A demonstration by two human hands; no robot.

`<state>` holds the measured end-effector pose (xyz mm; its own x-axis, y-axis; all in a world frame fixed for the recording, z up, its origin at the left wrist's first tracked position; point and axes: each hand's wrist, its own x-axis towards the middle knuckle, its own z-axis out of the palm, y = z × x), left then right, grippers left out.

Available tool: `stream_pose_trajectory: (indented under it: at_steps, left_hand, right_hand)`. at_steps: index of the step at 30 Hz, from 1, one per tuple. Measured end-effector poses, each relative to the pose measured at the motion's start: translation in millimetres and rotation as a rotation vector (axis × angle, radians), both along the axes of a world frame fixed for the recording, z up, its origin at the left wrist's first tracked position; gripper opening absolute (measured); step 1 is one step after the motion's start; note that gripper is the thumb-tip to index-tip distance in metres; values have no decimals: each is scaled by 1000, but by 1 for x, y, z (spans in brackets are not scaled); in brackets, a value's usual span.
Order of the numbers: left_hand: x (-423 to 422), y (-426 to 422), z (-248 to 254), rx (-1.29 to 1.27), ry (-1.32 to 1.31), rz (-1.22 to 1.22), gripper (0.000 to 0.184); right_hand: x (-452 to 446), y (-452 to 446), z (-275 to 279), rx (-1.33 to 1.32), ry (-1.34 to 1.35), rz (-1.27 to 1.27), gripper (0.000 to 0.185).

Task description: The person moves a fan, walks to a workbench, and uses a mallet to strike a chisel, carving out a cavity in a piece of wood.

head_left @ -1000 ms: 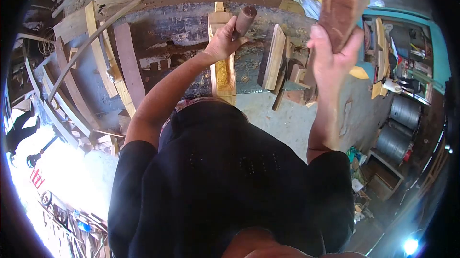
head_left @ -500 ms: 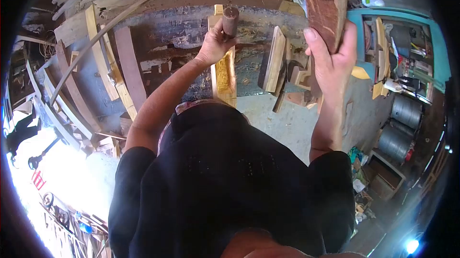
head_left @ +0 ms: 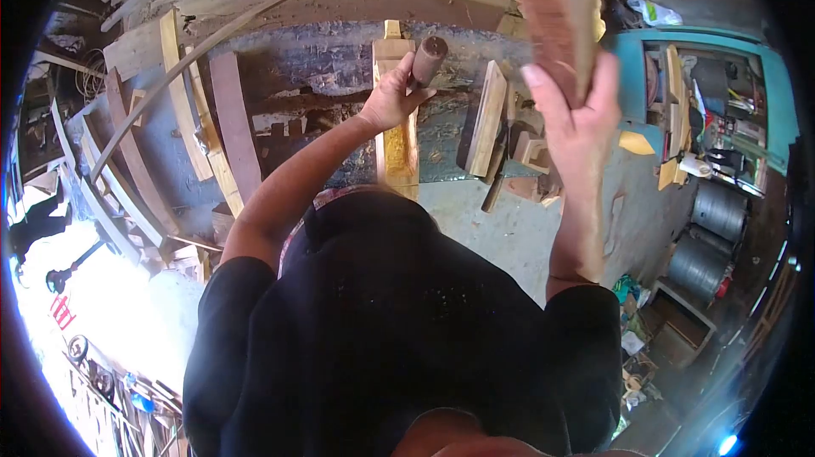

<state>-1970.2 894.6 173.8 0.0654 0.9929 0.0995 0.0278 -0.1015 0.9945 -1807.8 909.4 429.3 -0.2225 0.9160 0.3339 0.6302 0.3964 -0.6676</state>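
My left hand (head_left: pixel 394 100) is closed round a dark, round wooden tool handle (head_left: pixel 428 63). The handle tilts over a light timber piece (head_left: pixel 396 151) on the bench, with its end facing up. Whatever lies at the handle's lower end is hidden. The timber has a yellowish hollowed face below my left hand. Raised on the right, my right hand (head_left: pixel 580 109) grips a thick reddish-brown block of wood (head_left: pixel 556 15) by its lower end, thumb on one side and fingers on the other. The block is smeared by motion and runs out of the frame at the top.
Pale blocks (head_left: pixel 486 117) and smaller offcuts lie right of the timber on the dark, rough bench (head_left: pixel 318 58). Several boards (head_left: pixel 233 121) rest at left, crossed by a long thin strip (head_left: pixel 161 96). A teal cabinet (head_left: pixel 785 100) with tools and metal drums (head_left: pixel 720 206) stand at right.
My left hand and the round handle have shifted slightly right over the timber. The block in my right hand has swung left and is now blurred. The whole view has shifted a little.
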Motion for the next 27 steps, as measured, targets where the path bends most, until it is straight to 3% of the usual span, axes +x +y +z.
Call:
stream_pose_trajectory:
  at_steps: [2, 3, 4, 5, 7, 9, 10, 12, 15, 19, 22, 24, 25, 27]
  left_hand:
    - [2, 4, -9, 19, 29, 6, 52]
    - [6, 8, -18, 14, -136, 2, 52]
    - [7, 13, -21, 12, -299, -4, 52]
    - [2, 8, -15, 17, -294, -18, 52]
    - [-14, 6, -2, -232, -18, 36, 52]
    - [-14, 3, -5, -224, -128, 25, 52]
    - [-12, -3, -8, -214, -241, 13, 53]
    - [-10, -3, -8, -209, -234, 9, 54]
    - [-9, 0, -4, -64, -183, 34, 49]
    - [-12, 2, 4, -14, -99, -28, 41]
    - [-6, -3, 20, 53, -24, -41, 41]
    - [-2, -6, 25, 34, 2, -45, 41]
    - [0, -7, 20, 32, 25, -58, 42]
    - [3, -6, 20, 23, -48, -40, 42]
  right_hand:
    - [-1, 0, -21, -65, -35, -19, 47]
    - [1, 2, -38, -130, -70, -37, 47]
    - [6, 7, -65, -260, -425, 46, 49]
    - [14, 9, -86, -170, -502, 99, 50]
    - [16, 19, -86, -57, -577, 151, 52]
    - [8, 15, -54, -273, -392, 125, 52]
    - [6, 16, -41, -233, -269, 107, 51]
    - [-7, 9, -6, -163, -81, 16, 47]
    - [-8, 2, 1, -106, 139, 41, 45]
    - [-7, -5, 2, -70, 148, 55, 47]
    - [2, -11, 5, 97, 60, 53, 47]
    - [2, -19, -5, 82, 325, 25, 48]
    - [7, -21, -23, 87, 181, 5, 46]
    - [18, -18, -56, -258, -352, 102, 45]
